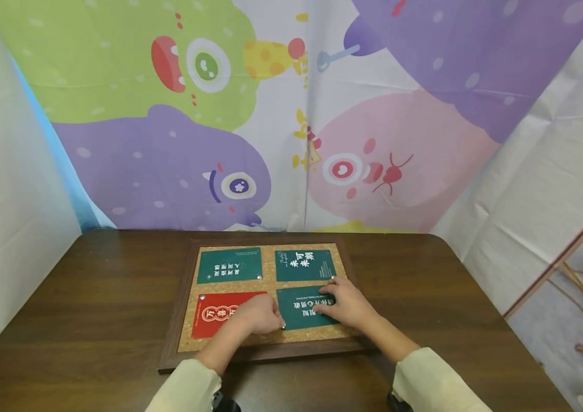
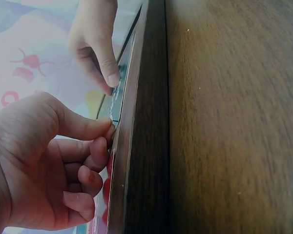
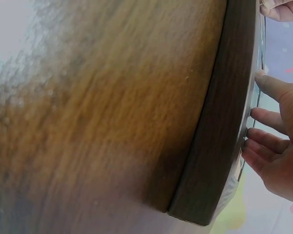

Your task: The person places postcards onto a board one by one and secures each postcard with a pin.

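A framed cork board (image 1: pixel 268 269) lies on the table, bearing three green cards and a red one. At the lower right green card's (image 1: pixel 296 309) near left corner, my left hand (image 1: pixel 260 315) pinches a small shiny push pin (image 1: pixel 283 327) between thumb and forefinger; in the left wrist view the left hand (image 2: pixel 44 165) mostly covers it. My right hand (image 1: pixel 348 303) rests fingertips on the same card's right side, fingers spread. The right wrist view shows the right hand (image 3: pixel 283 131) with its fingers apart. The red card (image 1: pixel 209 315) is partly behind my left hand.
The upper left green card (image 1: pixel 229 266) and the upper right green card (image 1: pixel 304 264) have shiny pins at some corners. A dark wooden frame (image 1: pixel 322 345) edges the board. Beyond the brown table (image 1: pixel 90 320) hangs a curtain (image 1: pixel 291 189) with cartoon figures.
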Available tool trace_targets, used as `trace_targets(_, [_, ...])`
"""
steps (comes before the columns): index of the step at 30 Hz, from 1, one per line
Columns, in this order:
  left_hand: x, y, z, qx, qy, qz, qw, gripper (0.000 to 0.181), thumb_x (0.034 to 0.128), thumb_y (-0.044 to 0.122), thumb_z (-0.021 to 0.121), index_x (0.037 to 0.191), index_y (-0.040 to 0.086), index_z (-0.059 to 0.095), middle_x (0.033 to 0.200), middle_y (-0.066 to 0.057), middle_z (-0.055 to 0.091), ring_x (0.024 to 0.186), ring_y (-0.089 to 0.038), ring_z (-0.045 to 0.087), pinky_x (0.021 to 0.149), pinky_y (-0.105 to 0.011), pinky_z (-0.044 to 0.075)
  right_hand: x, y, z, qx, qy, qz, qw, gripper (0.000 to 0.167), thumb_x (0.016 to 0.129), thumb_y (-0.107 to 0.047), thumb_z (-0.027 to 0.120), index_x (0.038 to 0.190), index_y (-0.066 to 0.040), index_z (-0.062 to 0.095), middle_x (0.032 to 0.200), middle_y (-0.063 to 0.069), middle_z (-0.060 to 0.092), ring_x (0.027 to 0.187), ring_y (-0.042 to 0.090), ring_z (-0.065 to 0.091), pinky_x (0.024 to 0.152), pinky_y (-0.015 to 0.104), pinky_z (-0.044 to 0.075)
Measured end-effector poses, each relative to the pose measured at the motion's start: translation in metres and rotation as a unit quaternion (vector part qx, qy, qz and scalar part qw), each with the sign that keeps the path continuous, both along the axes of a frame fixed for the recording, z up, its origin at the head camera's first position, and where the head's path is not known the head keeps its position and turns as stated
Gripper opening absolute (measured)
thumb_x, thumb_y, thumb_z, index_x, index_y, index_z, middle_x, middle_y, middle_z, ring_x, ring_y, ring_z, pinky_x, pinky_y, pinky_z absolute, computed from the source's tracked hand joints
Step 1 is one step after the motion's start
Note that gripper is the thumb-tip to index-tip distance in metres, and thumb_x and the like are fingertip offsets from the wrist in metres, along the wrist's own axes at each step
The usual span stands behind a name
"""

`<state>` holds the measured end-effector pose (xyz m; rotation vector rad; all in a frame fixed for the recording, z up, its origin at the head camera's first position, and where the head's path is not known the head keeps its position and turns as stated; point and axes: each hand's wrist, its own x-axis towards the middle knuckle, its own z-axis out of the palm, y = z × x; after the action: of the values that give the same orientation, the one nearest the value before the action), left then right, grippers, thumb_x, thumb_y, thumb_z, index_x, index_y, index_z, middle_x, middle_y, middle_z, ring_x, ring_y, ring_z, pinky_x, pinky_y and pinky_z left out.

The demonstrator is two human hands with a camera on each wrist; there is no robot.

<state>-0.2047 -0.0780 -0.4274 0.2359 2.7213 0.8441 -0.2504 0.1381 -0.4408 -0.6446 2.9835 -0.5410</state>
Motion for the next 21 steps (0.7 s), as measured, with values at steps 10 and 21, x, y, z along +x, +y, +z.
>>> trace_targets(10, [0.002,0.007,0.005,-0.048,0.009,0.004,0.9988,0.027,0.0753,0.013,0.06,0.053,0.014,0.045,0.051,0.001,0.037,0.05,-0.016,0.034,0.047,-0.028,0.028,0.0,0.0,0.0,0.0,-0.003,-0.006,1.0,0.046,0.078,-0.04,0.073,0.108,-0.006,0.069,0.11,0.009,0.06,0.099,0.022,0.055,0.088,0.041,0.048])
trace_targets(21, [0.001,0.013,0.01,-0.09,0.009,0.025,0.9956,0.016,0.0727,0.015,0.065,0.084,0.004,0.062,0.077,-0.005,0.059,0.064,-0.02,0.048,0.054,-0.032,0.04,-0.001,0.002,-0.001,-0.001,0.005,0.004,1.0,0.046,0.078,-0.04,0.073,0.107,-0.005,0.069,0.107,0.008,0.059,0.096,0.021,0.054,0.086,0.04,0.048])
